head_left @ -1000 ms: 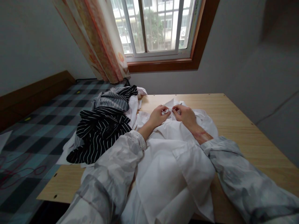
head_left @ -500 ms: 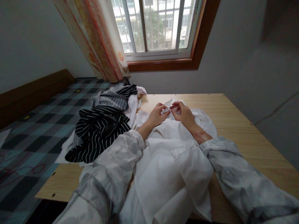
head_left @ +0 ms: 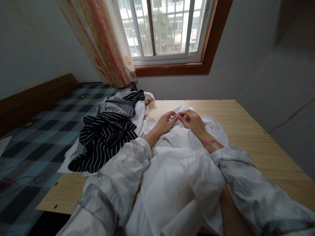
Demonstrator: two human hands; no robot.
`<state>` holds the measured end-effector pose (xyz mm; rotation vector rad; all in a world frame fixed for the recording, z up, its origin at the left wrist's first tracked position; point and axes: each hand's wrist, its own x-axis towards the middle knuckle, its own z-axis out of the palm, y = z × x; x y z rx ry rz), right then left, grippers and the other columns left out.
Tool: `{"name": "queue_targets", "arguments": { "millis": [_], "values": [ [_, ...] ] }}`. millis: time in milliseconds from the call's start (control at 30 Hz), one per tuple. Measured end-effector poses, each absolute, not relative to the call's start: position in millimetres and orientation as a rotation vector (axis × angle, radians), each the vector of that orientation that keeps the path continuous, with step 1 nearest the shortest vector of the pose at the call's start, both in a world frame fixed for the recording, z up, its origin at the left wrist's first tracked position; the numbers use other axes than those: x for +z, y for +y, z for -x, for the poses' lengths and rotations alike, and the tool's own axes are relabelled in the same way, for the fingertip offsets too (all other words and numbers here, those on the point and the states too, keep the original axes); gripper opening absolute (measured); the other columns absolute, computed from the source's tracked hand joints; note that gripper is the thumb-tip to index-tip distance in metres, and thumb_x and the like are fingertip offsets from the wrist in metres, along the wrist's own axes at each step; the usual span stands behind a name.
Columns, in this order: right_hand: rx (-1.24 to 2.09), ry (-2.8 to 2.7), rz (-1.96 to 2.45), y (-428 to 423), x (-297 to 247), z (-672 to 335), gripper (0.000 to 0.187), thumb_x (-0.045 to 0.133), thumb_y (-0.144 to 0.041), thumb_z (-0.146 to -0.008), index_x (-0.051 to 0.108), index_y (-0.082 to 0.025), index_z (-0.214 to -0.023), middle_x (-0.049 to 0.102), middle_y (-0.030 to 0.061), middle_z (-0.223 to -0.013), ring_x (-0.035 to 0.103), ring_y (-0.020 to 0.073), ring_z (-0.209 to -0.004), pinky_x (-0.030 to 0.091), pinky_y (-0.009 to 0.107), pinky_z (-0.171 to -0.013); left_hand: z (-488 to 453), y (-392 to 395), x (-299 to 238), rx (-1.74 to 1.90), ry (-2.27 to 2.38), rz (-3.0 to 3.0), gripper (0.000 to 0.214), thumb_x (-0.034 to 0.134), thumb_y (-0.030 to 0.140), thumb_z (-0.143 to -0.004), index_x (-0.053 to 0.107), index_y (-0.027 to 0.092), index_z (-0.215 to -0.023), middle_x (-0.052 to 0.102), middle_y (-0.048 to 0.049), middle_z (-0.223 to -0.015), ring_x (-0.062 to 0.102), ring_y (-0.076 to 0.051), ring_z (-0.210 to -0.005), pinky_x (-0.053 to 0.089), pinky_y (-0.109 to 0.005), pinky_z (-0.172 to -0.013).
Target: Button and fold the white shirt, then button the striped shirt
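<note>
A white shirt (head_left: 177, 160) lies rumpled over the wooden board, its near part hanging down toward me. At its far end my left hand (head_left: 166, 122) pinches a fold of the cloth between thumb and fingers. Close against it, my right hand (head_left: 193, 122) grips the same gathered bit, the fingertips of both hands nearly touching. Whatever small detail sits between the fingertips is hidden. Both forearms, in grey-white patterned sleeves, rest along either side of the shirt.
To the left lies a heap of clothes with a black-and-white striped garment (head_left: 105, 141) on top. Beyond it is a bed with a checked sheet (head_left: 49, 127). The light wooden tabletop (head_left: 258, 147) extends right. A curtain (head_left: 108, 42) and window stand at the back.
The right hand's fingers have closed down onto the cloth, nearer to the left fingertips. The shirt and the clothes heap stay where they were.
</note>
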<state>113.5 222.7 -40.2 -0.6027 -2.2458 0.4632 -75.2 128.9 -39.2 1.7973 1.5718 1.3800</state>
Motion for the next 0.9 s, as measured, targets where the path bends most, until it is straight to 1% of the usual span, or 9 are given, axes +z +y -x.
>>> {"name": "queue_targets", "arguments": {
  "millis": [100, 167, 267, 367, 500, 600, 800, 900],
  "values": [
    [0.465, -2.255, 0.618, 222.5, -40.8, -112.9, 0.021, 0.069, -0.031, -0.105, 0.082, -0.021, -0.117, 0.081, 0.0111, -0.111, 0.073, 0.0262, -0.096, 0.056, 0.036, -0.088, 75.0, 129.4, -40.5, 1.375, 1.579, -1.799, 0.032, 0.065, 0.05, -0.106, 0.074, 0.019, -0.104, 0.076, -0.005, -0.099, 0.068, -0.02, -0.095, 0.055, -0.031, -0.082],
    [0.445, -2.258, 0.624, 222.6, -41.6, -112.8, 0.019, 0.069, -0.029, -0.103, 0.082, -0.021, -0.115, 0.08, 0.0102, -0.109, 0.071, 0.0256, -0.092, 0.055, 0.035, -0.085, 75.5, 130.1, -41.1, 1.372, 1.594, -1.804, 0.034, 0.064, 0.051, -0.105, 0.074, 0.019, -0.102, 0.076, -0.0048, -0.097, 0.067, -0.02, -0.093, 0.053, -0.03, -0.08],
    [0.396, -2.268, 0.625, 223.2, -42.5, -113.2, 0.019, 0.069, -0.025, -0.101, 0.082, -0.021, -0.114, 0.079, 0.0095, -0.106, 0.07, 0.0253, -0.09, 0.055, 0.035, -0.086, 76.8, 131.6, -42.2, 1.372, 1.586, -1.803, 0.035, 0.064, 0.052, -0.105, 0.075, 0.019, -0.101, 0.075, -0.0039, -0.095, 0.066, -0.019, -0.091, 0.053, -0.031, -0.081],
    [0.347, -2.291, 0.627, 223.0, -42.4, -113.9, 0.022, 0.066, -0.024, -0.102, 0.083, -0.022, -0.116, 0.078, 0.0094, -0.106, 0.072, 0.0258, -0.094, 0.055, 0.036, -0.092, 78.3, 133.5, -43.7, 1.385, 1.57, -1.765, 0.037, 0.065, 0.055, -0.104, 0.074, 0.019, -0.099, 0.075, -0.0033, -0.092, 0.065, -0.019, -0.088, 0.054, -0.031, -0.082],
    [0.318, -2.302, 0.604, 220.6, -40.1, -114.0, 0.025, 0.063, -0.026, -0.104, 0.085, -0.023, -0.116, 0.077, 0.0103, -0.107, 0.073, 0.0275, -0.103, 0.054, 0.037, -0.097, 79.3, 135.7, -44.0, 1.422, 1.549, -1.712, 0.041, 0.069, 0.058, -0.102, 0.074, 0.019, -0.094, 0.074, -0.0036, -0.091, 0.064, -0.019, -0.088, 0.055, -0.032, -0.085],
    [0.332, -2.295, 0.609, 217.6, -37.2, -113.8, 0.024, 0.065, -0.029, -0.105, 0.085, -0.024, -0.115, 0.078, 0.0108, -0.107, 0.072, 0.0284, -0.104, 0.054, 0.038, -0.098, 79.3, 136.4, -42.2, 1.411, 1.523, -1.664, 0.043, 0.073, 0.061, -0.099, 0.075, 0.019, -0.093, 0.076, -0.0044, -0.092, 0.065, -0.02, -0.09, 0.056, -0.033, -0.087],
    [0.425, -2.242, 0.573, 216.1, -35.3, -114.3, 0.028, 0.059, -0.035, -0.11, 0.083, -0.022, -0.115, 0.08, 0.0115, -0.106, 0.073, 0.027, -0.1, 0.055, 0.037, -0.095, 81.1, 136.6, -40.1, 1.419, 1.476, -1.592, 0.043, 0.076, 0.061, -0.095, 0.075, 0.018, -0.092, 0.074, -0.0038, -0.089, 0.066, -0.019, -0.087, 0.055, -0.032, -0.085],
    [0.468, -2.214, 0.591, 218.9, -38.2, -114.0, 0.023, 0.064, -0.035, -0.106, 0.081, -0.02, -0.112, 0.081, 0.0102, -0.103, 0.072, 0.025, -0.09, 0.056, 0.036, -0.088, 81.7, 137.1, -40.8, 1.438, 1.449, -1.603, 0.046, 0.076, 0.064, -0.094, 0.075, 0.018, -0.092, 0.073, -0.0035, -0.088, 0.065, -0.02, -0.086, 0.054, -0.033, -0.084]
  ]
}}
